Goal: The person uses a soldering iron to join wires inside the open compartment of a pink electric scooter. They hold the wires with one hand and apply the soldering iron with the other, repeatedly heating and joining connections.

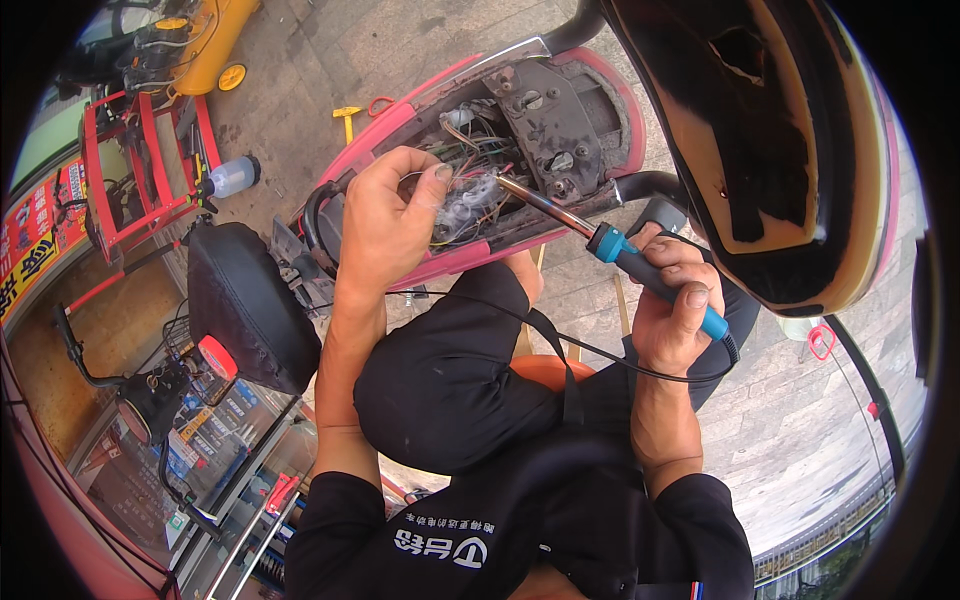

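My right hand [675,305] is wrapped round the teal and black handle of a soldering iron [636,264], its metal shaft slanting up and left. The iron's tip is among a tangle of thin coloured wires [482,150] in the open body of a pink scooter [365,148]. Whitish smoke [468,207] hangs just below the tip. On the left side of the opening, my left hand [385,218] pinches a thin wire between thumb and forefinger, close to the tip. The fingers partly hide where that wire runs.
A large dark scooter part [690,110] with a scorched-looking inner face stands at upper right. The iron's black cord [590,348] crosses my lap. An orange stool [540,372] is under me. Another scooter's black seat [250,305], a red metal rack [150,180] and a yellow tank [215,45] are leftward.
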Demonstrator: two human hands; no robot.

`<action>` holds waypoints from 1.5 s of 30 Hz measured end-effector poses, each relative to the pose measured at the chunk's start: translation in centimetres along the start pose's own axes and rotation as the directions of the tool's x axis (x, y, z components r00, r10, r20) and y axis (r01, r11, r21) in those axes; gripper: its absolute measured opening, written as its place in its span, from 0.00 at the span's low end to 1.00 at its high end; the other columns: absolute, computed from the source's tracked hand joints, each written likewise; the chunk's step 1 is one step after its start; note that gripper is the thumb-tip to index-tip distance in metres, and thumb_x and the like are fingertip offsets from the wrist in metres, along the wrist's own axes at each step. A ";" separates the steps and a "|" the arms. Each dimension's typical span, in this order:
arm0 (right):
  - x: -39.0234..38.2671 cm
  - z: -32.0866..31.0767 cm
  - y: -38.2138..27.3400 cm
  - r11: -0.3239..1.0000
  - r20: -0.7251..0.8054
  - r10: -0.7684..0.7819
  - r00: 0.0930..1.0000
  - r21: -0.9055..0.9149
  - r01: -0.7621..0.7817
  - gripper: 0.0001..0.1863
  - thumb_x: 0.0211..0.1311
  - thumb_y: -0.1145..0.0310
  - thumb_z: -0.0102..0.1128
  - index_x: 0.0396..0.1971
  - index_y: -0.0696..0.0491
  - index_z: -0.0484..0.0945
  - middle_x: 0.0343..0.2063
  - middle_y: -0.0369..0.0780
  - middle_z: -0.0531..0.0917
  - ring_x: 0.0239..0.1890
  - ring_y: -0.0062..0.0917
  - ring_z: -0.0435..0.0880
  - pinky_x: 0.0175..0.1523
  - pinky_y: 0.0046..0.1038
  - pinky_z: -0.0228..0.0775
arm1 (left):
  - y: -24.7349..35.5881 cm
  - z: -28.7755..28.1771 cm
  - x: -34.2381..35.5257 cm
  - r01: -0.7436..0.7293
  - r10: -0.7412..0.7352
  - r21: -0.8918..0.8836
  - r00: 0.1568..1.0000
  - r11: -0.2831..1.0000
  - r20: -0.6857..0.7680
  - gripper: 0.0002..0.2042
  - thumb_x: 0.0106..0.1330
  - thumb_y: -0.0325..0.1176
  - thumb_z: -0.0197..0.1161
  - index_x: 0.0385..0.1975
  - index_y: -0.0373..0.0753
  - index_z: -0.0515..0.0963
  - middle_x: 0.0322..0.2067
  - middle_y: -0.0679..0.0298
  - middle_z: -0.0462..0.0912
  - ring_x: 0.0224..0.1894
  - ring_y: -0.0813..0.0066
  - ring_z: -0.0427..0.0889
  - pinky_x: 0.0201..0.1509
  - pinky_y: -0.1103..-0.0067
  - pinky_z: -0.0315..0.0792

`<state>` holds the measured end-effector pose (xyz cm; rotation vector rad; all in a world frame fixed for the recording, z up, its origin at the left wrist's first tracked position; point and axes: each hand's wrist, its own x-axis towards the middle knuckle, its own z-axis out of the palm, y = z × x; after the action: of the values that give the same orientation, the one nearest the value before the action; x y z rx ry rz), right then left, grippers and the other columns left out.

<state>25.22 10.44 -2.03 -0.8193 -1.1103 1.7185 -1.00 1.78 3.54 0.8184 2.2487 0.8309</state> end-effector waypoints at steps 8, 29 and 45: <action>0.1 0.3 -0.4 1.000 0.021 0.009 1.000 0.011 -0.009 0.20 0.71 0.54 0.57 0.32 0.59 0.73 0.41 0.49 0.81 0.49 0.39 0.78 0.66 0.52 0.62 | -0.6 0.0 -0.2 0.047 -0.046 -0.051 0.999 0.998 0.019 0.08 0.66 0.30 0.64 0.34 0.30 0.80 0.21 0.67 0.79 0.23 0.86 0.72 0.27 0.82 0.67; 0.3 -0.6 -0.5 0.999 0.091 -0.036 0.995 0.029 0.033 0.15 0.69 0.60 0.58 0.35 0.59 0.74 0.40 0.49 0.80 0.47 0.38 0.77 0.63 0.47 0.63 | -1.4 0.1 -0.2 0.020 -0.027 -0.166 0.999 0.986 -0.044 0.08 0.66 0.31 0.65 0.33 0.31 0.80 0.21 0.72 0.76 0.23 0.89 0.70 0.26 0.84 0.65; 0.5 -0.2 -0.3 0.997 0.099 -0.047 0.994 0.060 0.042 0.15 0.70 0.60 0.57 0.35 0.59 0.74 0.39 0.48 0.80 0.46 0.37 0.78 0.63 0.52 0.62 | -0.4 0.0 0.0 0.020 -0.020 -0.088 1.000 0.996 0.001 0.07 0.65 0.29 0.64 0.32 0.30 0.80 0.23 0.66 0.79 0.25 0.86 0.75 0.28 0.82 0.69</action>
<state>25.32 11.03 -1.85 -0.6737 -1.1324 1.7622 -1.12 1.54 3.21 0.7545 2.2000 0.9134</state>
